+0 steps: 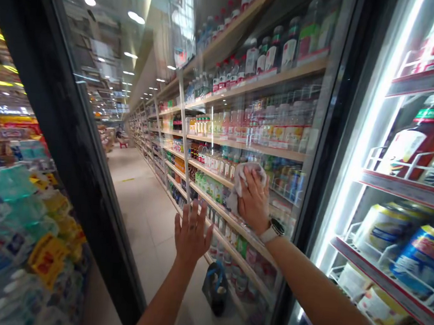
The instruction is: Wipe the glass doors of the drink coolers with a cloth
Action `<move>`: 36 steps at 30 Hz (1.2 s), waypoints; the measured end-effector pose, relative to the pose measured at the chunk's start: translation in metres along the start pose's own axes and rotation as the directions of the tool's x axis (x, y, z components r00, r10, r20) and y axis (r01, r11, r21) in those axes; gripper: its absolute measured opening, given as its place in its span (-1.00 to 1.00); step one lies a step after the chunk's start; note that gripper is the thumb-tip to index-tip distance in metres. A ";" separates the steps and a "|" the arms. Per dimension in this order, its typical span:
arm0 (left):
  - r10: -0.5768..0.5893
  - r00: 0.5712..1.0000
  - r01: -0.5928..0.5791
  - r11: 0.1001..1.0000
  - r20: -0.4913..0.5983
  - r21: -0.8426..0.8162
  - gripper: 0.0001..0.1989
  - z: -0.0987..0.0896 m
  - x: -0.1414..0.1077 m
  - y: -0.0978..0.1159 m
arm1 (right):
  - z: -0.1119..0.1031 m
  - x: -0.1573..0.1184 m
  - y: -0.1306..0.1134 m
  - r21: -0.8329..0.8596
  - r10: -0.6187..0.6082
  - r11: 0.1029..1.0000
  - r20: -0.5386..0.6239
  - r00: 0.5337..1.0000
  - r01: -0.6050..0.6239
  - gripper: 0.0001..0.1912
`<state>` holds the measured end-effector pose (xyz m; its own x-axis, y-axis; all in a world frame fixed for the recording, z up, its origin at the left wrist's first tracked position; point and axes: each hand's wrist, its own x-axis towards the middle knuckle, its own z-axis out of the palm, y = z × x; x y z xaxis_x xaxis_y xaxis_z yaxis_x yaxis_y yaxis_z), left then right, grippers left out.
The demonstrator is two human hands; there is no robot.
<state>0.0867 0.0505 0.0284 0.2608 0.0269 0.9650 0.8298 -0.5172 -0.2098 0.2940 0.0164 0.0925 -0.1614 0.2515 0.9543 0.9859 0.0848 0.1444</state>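
Press the crumpled pale-grey cloth (239, 182) evenly against the clear, black-framed glass door (76, 156); light, overlapping passes should serve best. It lies under your right hand (254, 198), nearer the door's right edge than its left, clamped to the pane by extended fingers. Your left hand (192, 235), lower and leftward, is bare, fingers apart; I cannot tell whether it touches the glass.

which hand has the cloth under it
The right hand: it presses a pale cloth to the glass door and wears a watch; the left hand has neither.
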 end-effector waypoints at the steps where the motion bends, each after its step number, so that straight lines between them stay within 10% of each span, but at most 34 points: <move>1: 0.001 1.000 -0.001 1.000 -0.001 -0.005 -0.35 0.000 0.000 0.000 | 0.003 -0.007 -0.001 0.006 0.010 1.000 -0.001 1.000 -0.010 -0.43; 12: -0.053 0.998 0.052 0.998 0.029 0.020 -0.31 0.004 -0.002 0.006 | 0.019 -0.158 -0.005 0.043 -0.137 0.990 0.078 0.987 0.134 -0.60; 17: -0.046 0.999 0.045 0.998 0.019 0.038 -0.31 0.003 -0.002 0.007 | 0.001 -0.095 0.035 0.039 -0.171 0.985 0.126 0.977 0.168 -0.41; 22: -0.065 0.997 0.063 0.997 0.039 0.046 -0.28 0.000 -0.003 0.008 | -0.022 0.000 0.086 0.009 0.042 0.999 0.019 0.999 -0.042 -0.39; 25: -0.066 0.997 0.064 0.996 0.035 0.070 -0.29 -0.001 -0.003 0.010 | -0.022 0.001 0.097 0.028 0.078 0.997 -0.033 0.996 -0.077 -0.39; 36: -0.126 0.988 0.121 0.991 0.088 0.061 -0.34 -0.003 -0.010 0.013 | 0.013 -0.230 0.042 0.097 -0.089 0.993 0.163 0.983 0.074 -0.59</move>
<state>0.0932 0.0410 0.0165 0.1962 0.1668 0.9663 0.8836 -0.4573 -0.1005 0.3720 -0.0249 -0.1243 -0.2539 0.3971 0.8820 0.9623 0.1959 0.1888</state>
